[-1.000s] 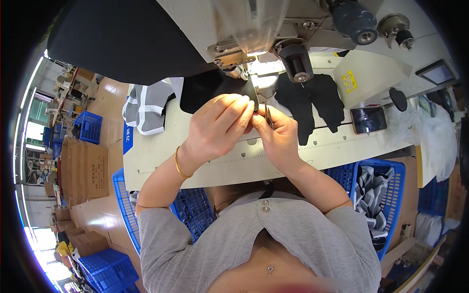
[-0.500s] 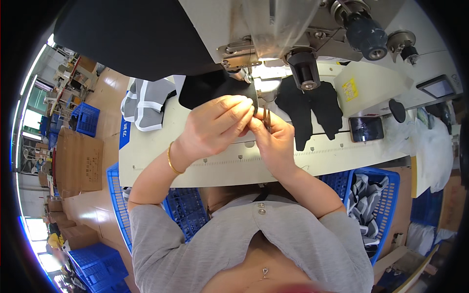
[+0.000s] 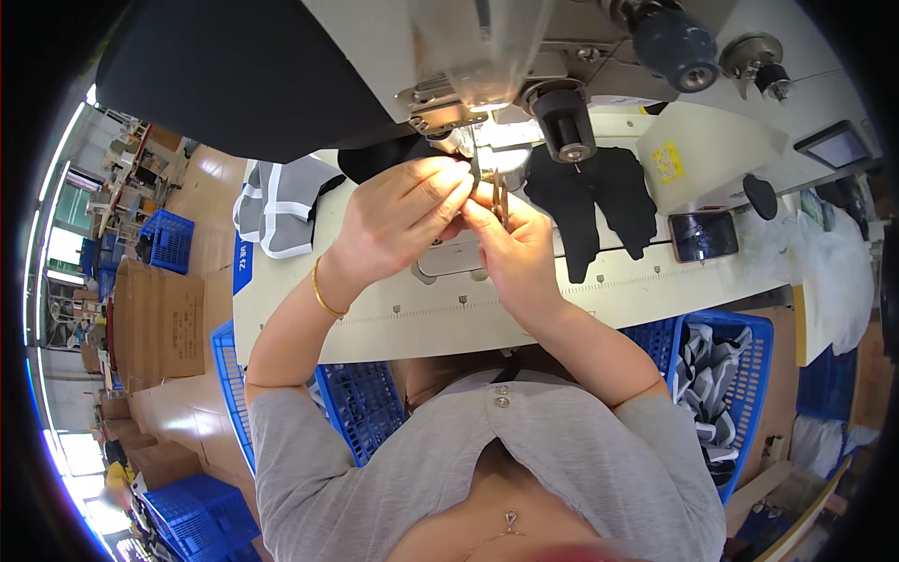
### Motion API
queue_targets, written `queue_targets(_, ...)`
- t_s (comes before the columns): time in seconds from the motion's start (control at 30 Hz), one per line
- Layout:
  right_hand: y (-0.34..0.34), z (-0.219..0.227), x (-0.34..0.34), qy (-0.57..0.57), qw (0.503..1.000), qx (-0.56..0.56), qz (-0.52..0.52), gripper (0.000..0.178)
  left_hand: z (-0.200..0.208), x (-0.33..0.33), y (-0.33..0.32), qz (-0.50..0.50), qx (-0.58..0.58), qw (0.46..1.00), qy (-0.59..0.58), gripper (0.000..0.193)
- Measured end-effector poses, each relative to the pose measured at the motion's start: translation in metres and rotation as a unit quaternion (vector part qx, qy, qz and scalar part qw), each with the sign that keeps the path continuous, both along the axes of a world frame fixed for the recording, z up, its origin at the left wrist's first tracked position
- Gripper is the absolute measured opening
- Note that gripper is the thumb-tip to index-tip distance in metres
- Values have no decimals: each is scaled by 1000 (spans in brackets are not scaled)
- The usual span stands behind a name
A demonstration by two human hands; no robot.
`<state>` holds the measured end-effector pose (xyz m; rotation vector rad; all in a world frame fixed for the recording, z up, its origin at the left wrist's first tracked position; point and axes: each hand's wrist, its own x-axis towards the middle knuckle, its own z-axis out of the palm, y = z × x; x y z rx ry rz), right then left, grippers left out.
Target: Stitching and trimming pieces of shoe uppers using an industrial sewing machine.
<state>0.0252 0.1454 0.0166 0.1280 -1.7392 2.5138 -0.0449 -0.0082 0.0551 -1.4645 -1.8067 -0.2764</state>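
My left hand [image 3: 405, 217] is closed in a pinch on the edge of a black fabric piece [image 3: 382, 159], just in front of the sewing machine's needle area [image 3: 459, 139]. Against it, fingertips meeting, is my right hand [image 3: 517, 255], which holds small metal thread snips [image 3: 501, 201] with the two slim blades pointing up. My fingers hide most of the fabric edge. Beyond the right hand, black cut fabric pieces [image 3: 599, 201] lie on the pale machine table [image 3: 375, 328].
A grey piece with white binding [image 3: 281, 208] lies at the table's left. A phone [image 3: 702, 236] rests at the right beside the machine. Blue baskets stand below the table; the right basket [image 3: 749, 403] holds grey and white pieces. A cardboard box [image 3: 159, 323] is on the floor, left.
Both hands have shifted slightly left and up, staying together. Less of the black fabric shows behind the left hand. The snips stand a little more upright.
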Motion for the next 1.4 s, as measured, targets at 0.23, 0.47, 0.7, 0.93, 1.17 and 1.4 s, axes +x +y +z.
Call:
queue_targets(0.23,-3,3,3,-17,998,-58,3,20,-1,-2,3,34,6,999,21,44)
queue_targets(0.47,-5,-4,0,4,999,-46,17,28,-10,-13,-2,47,28,998,26,40)
queue_targets(0.7,-4,-2,-1,12,999,-31,17,32,-9,-18,-2,34,40,999,16,40)
queue_targets(0.93,-5,-4,0,8,998,-57,20,34,-12,-19,-2,26,50,998,9,37)
queue_targets(1.17,-8,-6,-1,6,998,-64,17,35,-11,-18,-1,39,54,998,5,33)
queue_targets(1.4,-3,-6,3,-19,999,-26,16,32,-7,-20,-3,175,90,964,-179,21)
